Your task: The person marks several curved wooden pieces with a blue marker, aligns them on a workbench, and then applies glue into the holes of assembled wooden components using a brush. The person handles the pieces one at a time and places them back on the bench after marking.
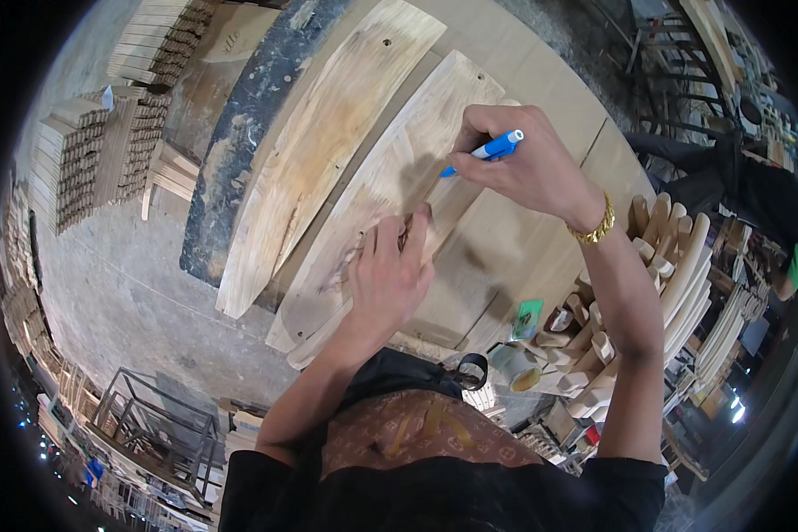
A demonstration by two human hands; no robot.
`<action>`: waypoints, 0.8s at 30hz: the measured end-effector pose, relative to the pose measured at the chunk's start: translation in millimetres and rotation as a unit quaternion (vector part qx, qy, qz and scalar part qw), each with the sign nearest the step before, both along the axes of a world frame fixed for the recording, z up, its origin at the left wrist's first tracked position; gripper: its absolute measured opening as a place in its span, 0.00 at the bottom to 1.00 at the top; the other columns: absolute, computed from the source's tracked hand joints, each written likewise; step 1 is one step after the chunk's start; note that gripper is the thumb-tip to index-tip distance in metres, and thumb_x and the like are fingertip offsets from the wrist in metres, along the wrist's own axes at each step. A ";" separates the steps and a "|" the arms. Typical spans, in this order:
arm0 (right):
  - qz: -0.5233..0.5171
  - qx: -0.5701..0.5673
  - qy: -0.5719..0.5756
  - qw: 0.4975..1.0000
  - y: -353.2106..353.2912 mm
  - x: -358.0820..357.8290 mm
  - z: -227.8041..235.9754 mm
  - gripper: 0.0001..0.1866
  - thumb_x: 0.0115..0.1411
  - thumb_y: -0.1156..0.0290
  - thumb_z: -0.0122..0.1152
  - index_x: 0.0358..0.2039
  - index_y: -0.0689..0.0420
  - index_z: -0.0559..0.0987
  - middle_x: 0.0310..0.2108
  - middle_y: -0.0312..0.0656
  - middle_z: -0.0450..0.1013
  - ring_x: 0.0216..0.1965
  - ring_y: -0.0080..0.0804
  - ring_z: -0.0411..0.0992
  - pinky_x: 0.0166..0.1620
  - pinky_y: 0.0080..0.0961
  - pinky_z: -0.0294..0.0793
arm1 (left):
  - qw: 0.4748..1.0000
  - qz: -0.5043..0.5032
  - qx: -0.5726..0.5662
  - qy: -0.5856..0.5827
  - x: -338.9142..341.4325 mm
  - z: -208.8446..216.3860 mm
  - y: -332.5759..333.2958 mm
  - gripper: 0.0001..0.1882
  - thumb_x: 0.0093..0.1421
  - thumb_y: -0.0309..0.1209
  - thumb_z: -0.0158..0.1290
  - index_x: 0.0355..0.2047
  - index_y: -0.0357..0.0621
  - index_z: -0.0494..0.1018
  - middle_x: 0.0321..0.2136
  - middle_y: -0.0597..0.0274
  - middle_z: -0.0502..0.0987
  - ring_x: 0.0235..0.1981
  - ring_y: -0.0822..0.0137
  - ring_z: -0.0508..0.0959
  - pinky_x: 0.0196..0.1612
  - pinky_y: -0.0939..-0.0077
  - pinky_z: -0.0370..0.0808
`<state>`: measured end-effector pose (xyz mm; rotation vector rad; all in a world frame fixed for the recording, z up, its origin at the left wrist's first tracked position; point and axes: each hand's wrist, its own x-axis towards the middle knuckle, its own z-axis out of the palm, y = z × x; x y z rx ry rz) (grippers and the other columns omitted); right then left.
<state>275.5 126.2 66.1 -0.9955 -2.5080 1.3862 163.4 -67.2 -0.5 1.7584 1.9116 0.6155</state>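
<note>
Pinched in the fingers of my right hand [545, 168] is a blue pen [498, 147] with a white end. Its tip points down at a pale, slightly curved wooden board [448, 93], though contact cannot be made out. Lower on that board lies my left hand [387, 279], fingers spread over the wood near a dark knot. A narrower strip of wood [449, 211] seems to lie along the board's right side, under both hands. Parallel on the left is another curved board [315, 160] with small holes. My right wrist wears a gold bracelet [601, 227].
A dark, paint-worn slab [230, 160] borders the boards on the left. Stacked wooden parts [66, 168] stand beyond it. Curved wooden pieces [687, 279], a green packet [527, 319] and a can [511, 367] are at right. A metal frame [155, 430] stands lower left; another person [767, 199] is far right.
</note>
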 end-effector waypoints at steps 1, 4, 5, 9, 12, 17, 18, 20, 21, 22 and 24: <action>0.002 0.002 0.000 1.000 -0.4 0.9 -0.8 0.09 0.48 0.72 0.60 0.21 0.62 0.70 0.18 0.45 0.69 0.19 0.36 0.67 0.25 0.28 0.66 | 1.000 0.000 0.002 0.003 0.0 0.5 -0.2 0.37 0.43 0.30 0.59 0.57 0.45 0.64 0.32 0.56 0.65 0.32 0.57 0.70 0.27 0.64 0.70; -0.029 -0.009 0.014 0.999 -1.1 3.7 -1.1 0.10 0.50 0.71 0.60 0.21 0.62 0.70 0.16 0.41 0.67 0.18 0.30 0.67 0.25 0.26 0.65 | 1.000 -0.005 -0.011 -0.003 0.7 0.4 -0.3 0.37 0.44 0.30 0.59 0.57 0.45 0.63 0.33 0.56 0.65 0.31 0.57 0.70 0.27 0.65 0.70; -0.060 -0.027 0.027 0.997 -1.3 4.6 0.1 0.10 0.51 0.70 0.60 0.21 0.61 0.71 0.15 0.39 0.66 0.18 0.27 0.66 0.24 0.25 0.64 | 1.000 -0.004 -0.004 -0.003 0.8 -0.6 -0.6 0.37 0.44 0.30 0.59 0.57 0.45 0.63 0.33 0.56 0.65 0.31 0.57 0.71 0.27 0.65 0.70; -0.284 -0.207 0.215 0.911 2.1 14.0 24.4 0.19 0.58 0.58 0.53 0.20 0.61 0.71 0.13 0.32 0.59 0.17 0.19 0.59 0.21 0.21 0.58 | 1.000 -0.001 0.011 -0.002 0.5 -2.9 -2.1 0.38 0.43 0.30 0.59 0.58 0.44 0.63 0.33 0.56 0.65 0.31 0.57 0.70 0.27 0.66 0.71; -0.224 -0.285 0.327 0.873 10.0 31.2 21.7 0.29 0.60 0.45 0.44 0.19 0.62 0.71 0.12 0.29 0.55 0.14 0.19 0.52 0.20 0.20 0.52 | 1.000 -0.007 0.004 -0.001 0.3 -1.8 -2.6 0.38 0.43 0.30 0.59 0.58 0.43 0.62 0.33 0.56 0.65 0.31 0.57 0.70 0.27 0.66 0.71; -0.281 -0.306 0.381 0.826 4.2 37.5 14.7 0.34 0.60 0.42 0.41 0.25 0.66 0.73 0.15 0.31 0.55 0.15 0.20 0.51 0.21 0.19 0.50 | 1.000 -0.016 0.004 -0.006 -1.1 -0.3 -1.8 0.39 0.43 0.31 0.59 0.58 0.42 0.61 0.33 0.55 0.64 0.32 0.57 0.70 0.27 0.67 0.70; -0.305 -0.289 0.368 0.830 1.1 31.4 16.4 0.32 0.61 0.45 0.43 0.27 0.67 0.74 0.16 0.31 0.55 0.15 0.20 0.51 0.21 0.20 0.51 | 1.000 -0.015 0.005 -0.009 -1.2 -0.9 -1.9 0.39 0.43 0.31 0.59 0.58 0.42 0.62 0.33 0.55 0.64 0.32 0.57 0.70 0.27 0.67 0.70; -0.316 -0.316 0.428 0.785 -2.9 22.4 11.5 0.26 0.63 0.52 0.45 0.30 0.67 0.75 0.18 0.33 0.60 0.16 0.21 0.54 0.22 0.21 0.55 | 1.000 -0.014 0.006 -0.012 -1.4 -1.1 -1.9 0.39 0.43 0.31 0.59 0.58 0.43 0.62 0.33 0.55 0.64 0.32 0.57 0.70 0.27 0.66 0.70; -0.322 -0.329 0.457 0.761 -5.5 18.7 8.4 0.24 0.64 0.55 0.46 0.32 0.68 0.76 0.19 0.34 0.62 0.17 0.21 0.56 0.22 0.22 0.57 | 1.000 -0.015 0.006 -0.013 -1.7 -0.5 -1.6 0.39 0.43 0.31 0.59 0.58 0.43 0.62 0.33 0.55 0.64 0.32 0.56 0.70 0.27 0.66 0.70; -0.299 -0.252 0.424 0.817 -7.8 15.1 4.0 0.21 0.64 0.58 0.46 0.32 0.67 0.76 0.20 0.34 0.64 0.18 0.21 0.58 0.23 0.21 0.59 | 1.000 -0.016 0.006 -0.013 -1.8 -0.3 -1.6 0.39 0.43 0.31 0.59 0.58 0.43 0.62 0.33 0.55 0.65 0.32 0.56 0.70 0.27 0.66 0.70; -0.243 -0.092 0.347 0.901 -9.1 9.3 -3.6 0.16 0.64 0.65 0.48 0.34 0.66 0.76 0.22 0.34 0.68 0.19 0.21 0.61 0.24 0.21 0.63 | 1.000 -0.011 -0.001 -0.011 -1.3 -0.3 -2.0 0.38 0.43 0.31 0.59 0.58 0.44 0.62 0.33 0.55 0.65 0.32 0.56 0.70 0.28 0.66 0.71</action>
